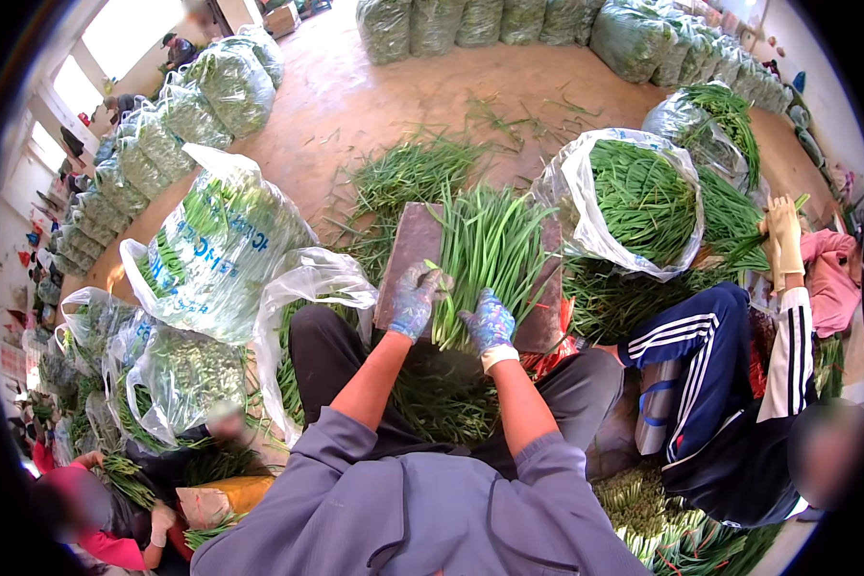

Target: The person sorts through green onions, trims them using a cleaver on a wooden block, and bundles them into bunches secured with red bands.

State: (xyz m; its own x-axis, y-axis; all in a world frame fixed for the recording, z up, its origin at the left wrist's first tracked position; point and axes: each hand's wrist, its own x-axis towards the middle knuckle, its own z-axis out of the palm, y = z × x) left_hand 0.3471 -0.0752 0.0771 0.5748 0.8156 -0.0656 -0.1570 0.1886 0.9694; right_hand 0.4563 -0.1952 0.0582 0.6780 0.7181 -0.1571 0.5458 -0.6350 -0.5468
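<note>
Right grip (492, 322) holds the greens (490, 235); left grip (415, 300) at their edge, closure unclear. They could spill off the board (408, 252) beneath if held loosely.

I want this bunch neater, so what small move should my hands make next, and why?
Perhaps press the left hand inward against the green stalks: they fan out over the brown board, left hand at their left edge, right hand at their lower right.
</note>
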